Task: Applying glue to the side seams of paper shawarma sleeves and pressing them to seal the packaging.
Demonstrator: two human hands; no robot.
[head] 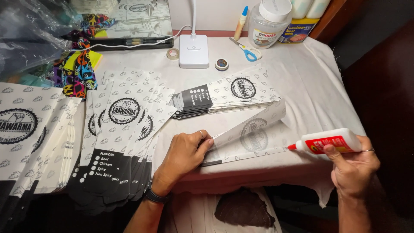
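Desk (310, 82) under white cloth, dark floor at right of frame. Left hand (185, 153) lies flat, fingers spread, on a paper sleeve (252, 131) at lower centre; right hand (353, 166), grip clamped on a glue bottle (330, 141), nozzle at the sleeve's edge. Sleeve stacks (116, 129) fill the left; lamp base (193, 51) and scissors (246, 51) at top.

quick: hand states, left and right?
Left hand: open, pressing flat on the paper sleeve.
Right hand: closed on the glue bottle.
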